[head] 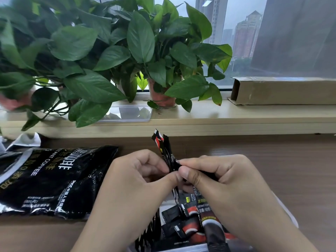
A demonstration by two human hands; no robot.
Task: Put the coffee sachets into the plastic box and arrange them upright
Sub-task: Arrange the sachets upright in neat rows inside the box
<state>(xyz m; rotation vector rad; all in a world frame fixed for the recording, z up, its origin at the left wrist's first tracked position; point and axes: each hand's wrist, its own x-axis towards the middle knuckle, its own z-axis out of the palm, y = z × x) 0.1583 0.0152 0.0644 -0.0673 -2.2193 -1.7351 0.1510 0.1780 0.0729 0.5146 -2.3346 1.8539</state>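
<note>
Left hand (138, 171) & right hand (223, 177) both pinch a few coffee sachets (166, 150), tips up, just over the plastic box (291, 217). The loose sachets (190, 228) inside look jumbled, some leaning. I'd say approx partway: held ones go in, then stand all upright.

Light: dim grey daylight through window (236, 42)
Glare: white sheen on coffee bag (54, 179)
Blur: plant leaves (16, 33) smeared at left edge
Distortion: windowsill (236, 115) bowed, wide-angle
Sharpest: coffee sachets (166, 150), centre frame
</note>
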